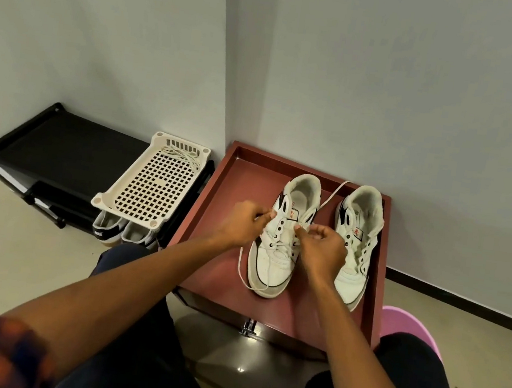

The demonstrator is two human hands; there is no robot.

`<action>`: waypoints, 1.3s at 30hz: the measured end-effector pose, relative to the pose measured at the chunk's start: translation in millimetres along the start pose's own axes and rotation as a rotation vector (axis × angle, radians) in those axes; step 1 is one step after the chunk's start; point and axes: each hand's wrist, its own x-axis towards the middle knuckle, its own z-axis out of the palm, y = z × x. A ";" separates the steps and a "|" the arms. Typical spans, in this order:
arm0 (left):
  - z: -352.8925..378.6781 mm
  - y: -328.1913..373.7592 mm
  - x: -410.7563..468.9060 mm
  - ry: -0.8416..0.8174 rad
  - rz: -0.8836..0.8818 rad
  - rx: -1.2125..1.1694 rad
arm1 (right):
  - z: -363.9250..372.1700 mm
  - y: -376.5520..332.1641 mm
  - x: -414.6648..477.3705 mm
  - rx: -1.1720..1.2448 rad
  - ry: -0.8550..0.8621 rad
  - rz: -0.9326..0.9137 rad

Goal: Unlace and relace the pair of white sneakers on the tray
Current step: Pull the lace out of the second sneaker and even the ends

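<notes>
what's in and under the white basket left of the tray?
Inside the basket, a loose white lace lies bunched at the far end. Under its near edge, the heels of two shoes stick out; the basket covers their fronts.

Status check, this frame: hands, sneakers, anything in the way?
Left hand and right hand both pinching the lace over the left sneaker. Sneaker partly laced, loose ends trailing on tray. Nothing blocking.

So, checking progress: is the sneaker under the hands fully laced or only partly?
Partly laced: upper eyelets on the sneaker show as empty dark holes, and shoelace ends trail loose.
</notes>
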 end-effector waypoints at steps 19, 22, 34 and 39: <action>41.1 15.8 13.3 -0.017 -0.046 0.074 | -16.2 -1.4 48.3 0.007 -0.347 0.084; 48.2 16.4 14.9 -0.047 -0.034 0.106 | -17.9 -0.6 50.9 0.080 -0.361 0.137; 49.0 18.2 23.5 -0.100 0.027 0.251 | -15.1 0.8 53.3 0.127 -0.347 0.177; 43.2 22.4 29.3 -0.169 0.069 0.292 | -13.3 1.7 54.1 0.123 -0.334 0.183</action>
